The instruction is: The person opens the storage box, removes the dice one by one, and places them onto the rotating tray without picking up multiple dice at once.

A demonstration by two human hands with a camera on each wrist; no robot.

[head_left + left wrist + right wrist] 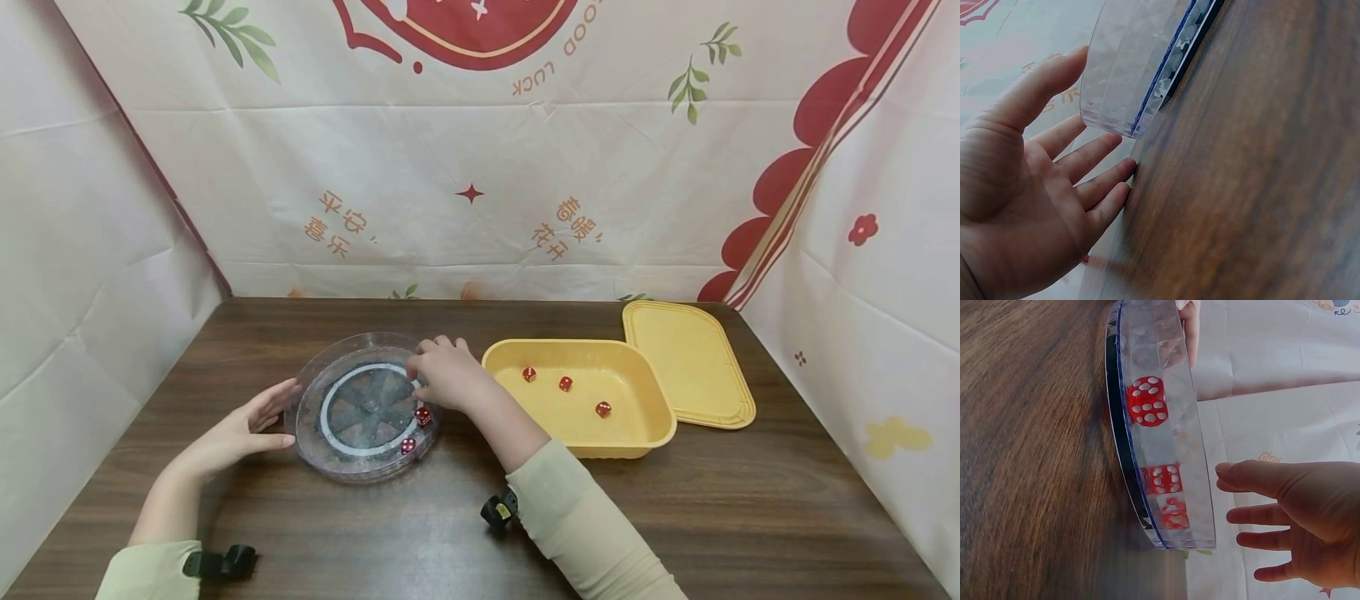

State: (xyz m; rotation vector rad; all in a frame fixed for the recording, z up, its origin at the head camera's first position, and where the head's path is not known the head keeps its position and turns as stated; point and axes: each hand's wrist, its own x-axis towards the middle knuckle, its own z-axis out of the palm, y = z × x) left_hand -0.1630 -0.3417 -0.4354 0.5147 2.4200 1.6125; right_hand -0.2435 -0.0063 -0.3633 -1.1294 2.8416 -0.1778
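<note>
A round clear plastic tray [303, 442] stands on the table, with a red die [423, 415] and another red die [407, 446] along its right inner side. My left hand [243, 427] is at the tray's left side, its thumb and fingertips right at the clear wall [1116, 75] in the left wrist view. Over the tray's right rim is my right hand [450, 373], fingers pointing inward. The right wrist view shows its fingers [1266, 515] spread apart with nothing between them. Through the tray wall there, red dice [1147, 401] with white pips show.
Right of the tray sits a yellow rectangular container [660, 429] holding three red dice [566, 384]. Its yellow lid [693, 362] lies behind and to the right, partly beneath the container's edge. Printed cloth [450, 150] hangs around the dark wooden table [375, 542].
</note>
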